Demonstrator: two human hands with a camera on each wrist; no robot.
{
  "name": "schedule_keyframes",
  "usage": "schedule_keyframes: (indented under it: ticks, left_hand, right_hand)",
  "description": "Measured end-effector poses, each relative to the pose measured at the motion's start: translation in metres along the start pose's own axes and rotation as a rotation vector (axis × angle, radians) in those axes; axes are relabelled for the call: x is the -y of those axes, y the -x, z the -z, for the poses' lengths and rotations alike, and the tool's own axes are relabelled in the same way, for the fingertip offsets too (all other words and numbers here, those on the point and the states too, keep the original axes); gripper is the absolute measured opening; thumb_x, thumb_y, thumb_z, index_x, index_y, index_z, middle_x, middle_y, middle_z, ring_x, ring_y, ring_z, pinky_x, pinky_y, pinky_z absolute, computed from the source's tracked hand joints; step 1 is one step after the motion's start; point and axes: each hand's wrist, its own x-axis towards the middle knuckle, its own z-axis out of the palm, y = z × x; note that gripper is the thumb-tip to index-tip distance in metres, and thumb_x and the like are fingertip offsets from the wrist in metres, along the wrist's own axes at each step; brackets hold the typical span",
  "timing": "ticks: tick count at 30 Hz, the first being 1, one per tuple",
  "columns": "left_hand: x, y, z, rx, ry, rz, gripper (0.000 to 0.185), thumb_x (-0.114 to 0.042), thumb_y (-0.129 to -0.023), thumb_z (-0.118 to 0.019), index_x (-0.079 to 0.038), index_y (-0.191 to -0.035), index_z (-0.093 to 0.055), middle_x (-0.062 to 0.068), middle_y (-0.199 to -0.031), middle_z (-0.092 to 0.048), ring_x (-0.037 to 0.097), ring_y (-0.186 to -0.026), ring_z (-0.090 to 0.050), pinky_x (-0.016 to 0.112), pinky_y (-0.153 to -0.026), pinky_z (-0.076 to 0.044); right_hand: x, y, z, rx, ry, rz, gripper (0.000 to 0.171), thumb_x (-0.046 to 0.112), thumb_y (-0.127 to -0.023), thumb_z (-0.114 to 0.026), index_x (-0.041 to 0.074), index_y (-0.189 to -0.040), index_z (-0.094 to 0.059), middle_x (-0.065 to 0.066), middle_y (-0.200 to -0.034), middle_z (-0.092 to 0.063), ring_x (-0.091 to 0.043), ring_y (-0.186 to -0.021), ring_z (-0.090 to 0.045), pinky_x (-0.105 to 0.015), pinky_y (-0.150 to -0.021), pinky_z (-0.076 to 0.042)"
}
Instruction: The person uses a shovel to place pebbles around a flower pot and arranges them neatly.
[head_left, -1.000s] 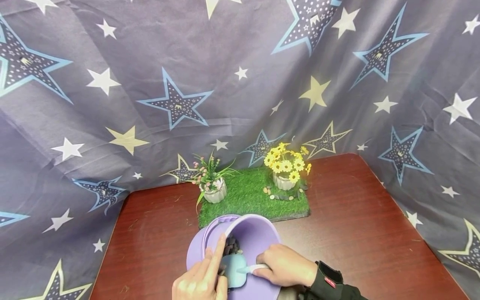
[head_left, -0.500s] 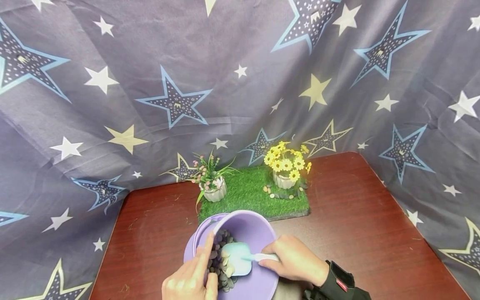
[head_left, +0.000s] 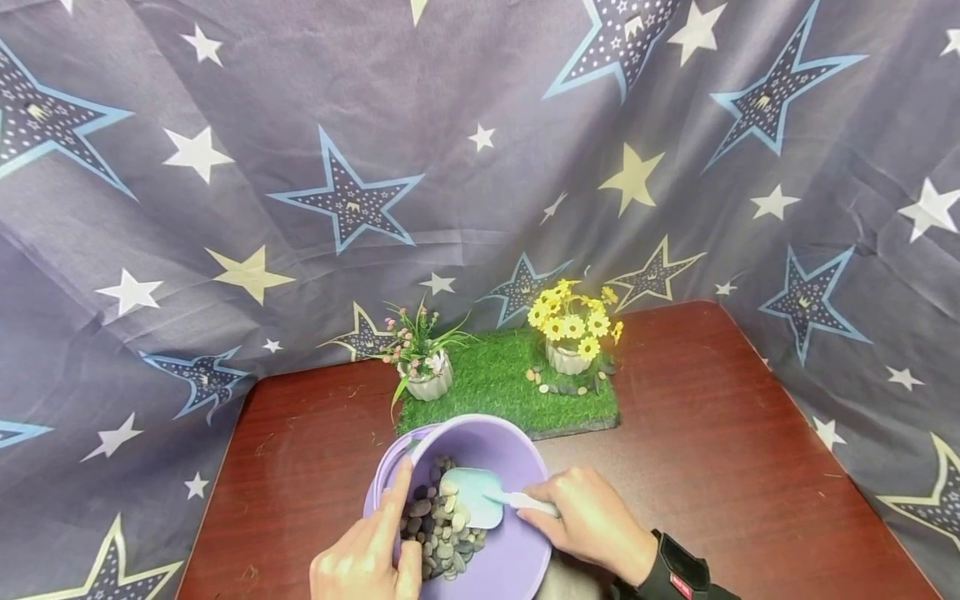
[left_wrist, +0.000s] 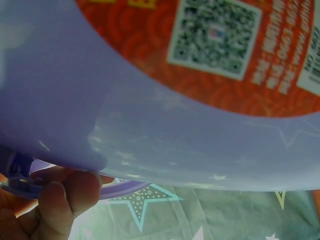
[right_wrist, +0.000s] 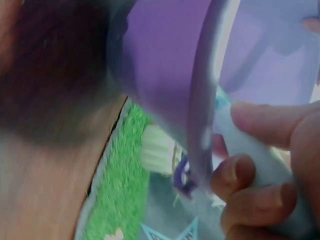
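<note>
Left hand (head_left: 367,543) grips the tilted purple plastic bucket (head_left: 513,550) by its rim, right hand (head_left: 588,518) the light-blue plastic scoop (head_left: 478,498); I'd slide it low under the smooth greyish pebbles (head_left: 444,546) between them.

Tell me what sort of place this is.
Probably a small staged tabletop set, perhaps for filming: star-print fabric hangs around three sides of a wood-grain table, on which an artificial-grass mat bears a pot of yellow flowers. What lies beyond is hidden.
</note>
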Motion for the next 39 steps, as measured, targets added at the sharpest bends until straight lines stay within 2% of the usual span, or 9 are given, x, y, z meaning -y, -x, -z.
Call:
schedule_keyframes:
  ticks: [5,7,12,16,21,25,28,33,39]
  left_hand:
    - [0.001,-0.001,0.0,-0.011,-0.007,-0.007,0.069,-0.021,-0.067,-0.048,-0.006,-0.13,-0.071,0.006,-0.065,-0.065,0.022,-0.047,-0.041,0.03,-0.039,-0.025]
    - [0.001,-0.001,0.0,-0.013,-0.01,-0.01,0.068,-0.021,-0.067,-0.048,-0.006,-0.129,-0.071,0.006,-0.066,-0.065,0.021,-0.047,-0.041,0.03,-0.039,-0.025]
    - [0.0,-0.003,0.001,-0.009,-0.015,-0.001,0.068,-0.02,-0.067,-0.047,-0.006,-0.129,-0.071,0.006,-0.061,-0.062,0.021,-0.046,-0.04,0.03,-0.039,-0.024]
    - [-0.002,-0.007,0.004,-0.023,-0.017,0.004,0.066,-0.018,-0.067,-0.046,-0.006,-0.127,-0.072,0.006,-0.057,-0.058,0.022,-0.045,-0.039,0.031,-0.039,-0.024]
    - [-0.003,-0.009,0.006,-0.036,-0.02,0.008,0.065,-0.018,-0.066,-0.046,-0.005,-0.123,-0.073,0.005,-0.052,-0.05,0.02,-0.044,-0.035,0.03,-0.038,-0.022]
    - [-0.002,-0.007,0.004,-0.027,-0.029,0.012,0.067,-0.02,-0.065,-0.046,-0.006,-0.125,-0.073,0.005,-0.051,-0.049,0.021,-0.043,-0.035,0.03,-0.038,-0.021]
    - [0.001,-0.005,0.002,-0.024,-0.04,0.009,0.069,-0.021,-0.065,-0.046,-0.007,-0.127,-0.072,0.005,-0.05,-0.05,0.022,-0.042,-0.036,0.031,-0.038,-0.021]
    - [0.003,-0.003,0.0,-0.03,-0.046,0.008,0.069,-0.021,-0.065,-0.046,-0.008,-0.127,-0.072,0.005,-0.05,-0.051,0.022,-0.042,-0.036,0.032,-0.037,-0.02]
    - [0.011,0.002,-0.001,-0.027,-0.042,0.029,0.069,-0.021,-0.065,-0.046,-0.008,-0.127,-0.073,0.003,-0.051,-0.047,0.018,-0.044,-0.027,0.03,-0.038,-0.019]
  right_hand:
    - [-0.001,0.002,-0.004,-0.036,-0.097,-0.04,0.006,0.025,-0.09,-0.079,0.023,-0.093,-0.084,0.017,-0.073,-0.073,0.016,-0.059,-0.051,-0.008,-0.059,-0.044]
    - [-0.002,0.003,-0.005,-0.055,-0.1,-0.043,0.007,0.025,-0.089,-0.079,0.023,-0.095,-0.084,0.017,-0.075,-0.074,0.016,-0.06,-0.052,-0.009,-0.06,-0.044]
    - [-0.001,0.005,-0.007,-0.087,-0.057,-0.066,0.01,0.027,-0.088,-0.08,0.024,-0.096,-0.084,0.015,-0.076,-0.076,0.013,-0.063,-0.056,-0.011,-0.061,-0.047]
    - [-0.001,0.006,-0.007,-0.098,-0.038,-0.088,0.009,0.029,-0.088,-0.08,0.023,-0.094,-0.084,0.015,-0.073,-0.074,0.012,-0.061,-0.054,-0.011,-0.06,-0.045]
    - [-0.001,0.008,-0.009,-0.174,0.035,-0.05,0.01,0.026,-0.086,-0.082,0.021,-0.094,-0.083,0.015,-0.067,-0.067,0.01,-0.058,-0.048,-0.012,-0.055,-0.042]
    - [-0.001,0.008,-0.01,-0.225,0.078,-0.028,0.009,0.026,-0.084,-0.084,0.022,-0.091,-0.082,0.015,-0.063,-0.062,0.008,-0.057,-0.046,-0.014,-0.054,-0.041]
    - [0.0,0.008,-0.009,-0.204,0.009,-0.086,0.007,0.027,-0.085,-0.083,0.025,-0.091,-0.082,0.017,-0.065,-0.066,0.009,-0.059,-0.05,-0.014,-0.056,-0.043]
    - [-0.002,0.008,-0.006,-0.108,-0.164,-0.199,0.007,0.031,-0.09,-0.078,0.028,-0.092,-0.084,0.019,-0.069,-0.069,0.008,-0.061,-0.054,-0.015,-0.06,-0.045]
    - [-0.002,0.006,0.002,-0.049,-0.289,-0.214,0.011,0.03,-0.093,-0.075,0.024,-0.091,-0.084,0.018,-0.068,-0.066,0.006,-0.058,-0.051,-0.015,-0.057,-0.044]
